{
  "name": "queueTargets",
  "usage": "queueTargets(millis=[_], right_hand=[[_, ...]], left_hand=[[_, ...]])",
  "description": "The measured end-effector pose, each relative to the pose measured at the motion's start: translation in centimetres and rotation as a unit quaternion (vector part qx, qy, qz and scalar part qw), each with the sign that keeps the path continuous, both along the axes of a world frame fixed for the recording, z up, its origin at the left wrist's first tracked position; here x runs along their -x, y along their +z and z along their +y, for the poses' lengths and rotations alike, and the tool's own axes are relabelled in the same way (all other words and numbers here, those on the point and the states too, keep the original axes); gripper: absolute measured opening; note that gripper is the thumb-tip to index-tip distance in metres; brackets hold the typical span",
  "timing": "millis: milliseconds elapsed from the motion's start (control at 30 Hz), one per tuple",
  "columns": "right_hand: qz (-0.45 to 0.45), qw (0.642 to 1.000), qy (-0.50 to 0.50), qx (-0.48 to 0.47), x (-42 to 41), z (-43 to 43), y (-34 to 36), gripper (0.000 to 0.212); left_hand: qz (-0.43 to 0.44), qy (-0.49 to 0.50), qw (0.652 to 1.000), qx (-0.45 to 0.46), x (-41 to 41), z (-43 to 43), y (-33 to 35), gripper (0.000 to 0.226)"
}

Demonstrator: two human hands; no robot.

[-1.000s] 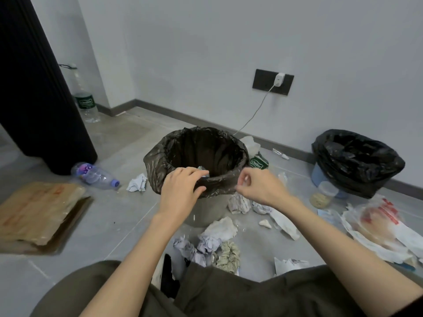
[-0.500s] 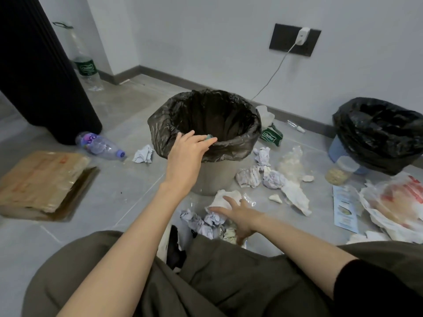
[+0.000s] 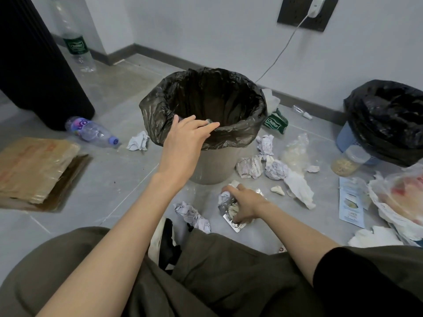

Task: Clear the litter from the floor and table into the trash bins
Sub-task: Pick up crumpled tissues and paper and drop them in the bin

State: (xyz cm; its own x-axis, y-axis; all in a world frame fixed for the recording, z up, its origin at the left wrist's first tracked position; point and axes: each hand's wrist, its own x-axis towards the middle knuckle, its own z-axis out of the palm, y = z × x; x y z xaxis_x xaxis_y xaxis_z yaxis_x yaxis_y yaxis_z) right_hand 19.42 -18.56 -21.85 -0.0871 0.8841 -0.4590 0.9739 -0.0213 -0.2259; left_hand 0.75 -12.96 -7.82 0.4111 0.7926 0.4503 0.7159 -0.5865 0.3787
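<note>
A beige bin with a dark liner (image 3: pixel 238 133) stands on the floor in front of me. My left hand (image 3: pixel 186 138) rests on its near rim, fingers pinching a small greyish scrap at the liner's edge. Lower right, my right hand (image 3: pixel 243 203) is closed on a bundle of crumpled paper and a silver blister pack (image 3: pixel 233 223) lying on the floor. More crumpled paper balls (image 3: pixel 249 167) lie right of the bin, and another wad (image 3: pixel 193 216) sits by my knee. A second bin with a black bag (image 3: pixel 386 120) stands at the far right.
A plastic bottle (image 3: pixel 91 131) and a paper ball (image 3: pixel 138 141) lie left of the bin, near flat cardboard (image 3: pixel 34 165). A green tissue pack (image 3: pixel 275 122), a lidded jar (image 3: pixel 349 160), a leaflet (image 3: pixel 351 200) and plastic bags (image 3: pixel 402 197) lie to the right. A cable hangs from the wall socket.
My right hand dropped from beside the bin rim to the floor and closed on the crumpled litter. My left hand stayed on the rim. The view tilted downward.
</note>
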Motion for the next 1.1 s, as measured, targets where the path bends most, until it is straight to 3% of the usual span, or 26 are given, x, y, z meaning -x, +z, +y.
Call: queueTargets(millis=[267,500,667,867,933,1100], right_hand=[[0.123,0.977,-0.168,-0.053,-1.9,-0.4,3.1,0.071],[0.173,0.955,-0.237,-0.050,-6.5,-1.7,10.7,0.069],[0.263,0.855,-0.412,-0.176,-9.0,-2.5,15.9,0.058],[0.356,0.765,-0.420,-0.333,-7.7,-1.1,21.9,0.052],[0.372,0.767,-0.392,-0.345,-6.3,0.1,23.8,0.054],[0.315,0.843,-0.269,-0.344,-0.8,3.7,26.4,0.055]], left_hand=[[0.011,-0.004,1.000,0.007,-0.1,0.0,0.1,0.034],[0.041,-0.009,0.999,0.008,0.4,-0.8,0.7,0.045],[0.014,0.006,1.000,-0.005,0.7,-1.5,1.6,0.042],[-0.006,0.040,0.999,0.008,1.8,-1.9,1.9,0.042],[-0.009,0.054,0.998,0.014,2.2,-2.0,2.1,0.043],[-0.010,0.092,0.995,0.038,3.8,-1.8,2.3,0.045]])
